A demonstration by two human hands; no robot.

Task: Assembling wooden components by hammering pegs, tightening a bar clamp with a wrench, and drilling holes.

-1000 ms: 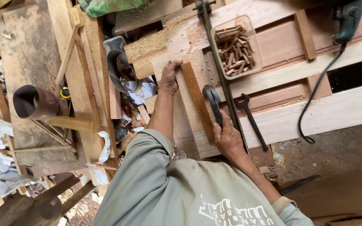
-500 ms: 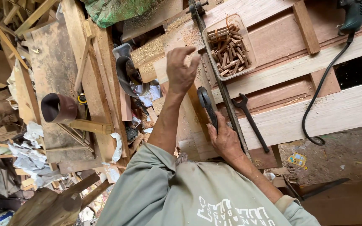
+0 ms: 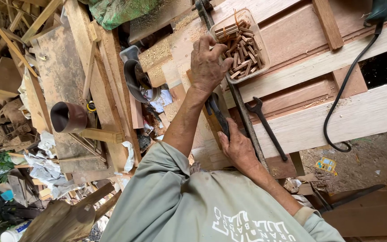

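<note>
Your left hand [image 3: 207,67] is at the near edge of the clear tray [image 3: 261,58]. Its fingers are curled and bunched over the short wood pegs [image 3: 240,42] piled inside. I cannot tell whether the fingertips have pinched a peg or are only touching the pile, because the back of the hand hides them. The tray sits on the plank bench [image 3: 359,112], near its far side, and looks close to full.

Your right hand [image 3: 238,150] is closed around the handle of a dark tool [image 3: 216,112], which lies along a narrow wood strip [image 3: 211,127] on the bench, close to your body. The tool's head is too dark to make out.

As far as the picture shows, no peg lies loose on the bench and none is set into the strip. Judging by that, the work with the pegs looks to be at an early stage, with one hand at the pegs and the other on the tool.

A long metal bar [image 3: 247,121] runs just beside the strip and passes under your left hand. A black wrench-like tool [image 3: 267,127] lies just right of it. Further right, a black cord [image 3: 341,98] loops down from a green power tool [image 3: 379,9] at the top corner. To the left, beyond the bench, are a metal bowl [image 3: 137,80], a brown tube [image 3: 68,117] and stacked scrap timber [image 3: 5,36].
</note>
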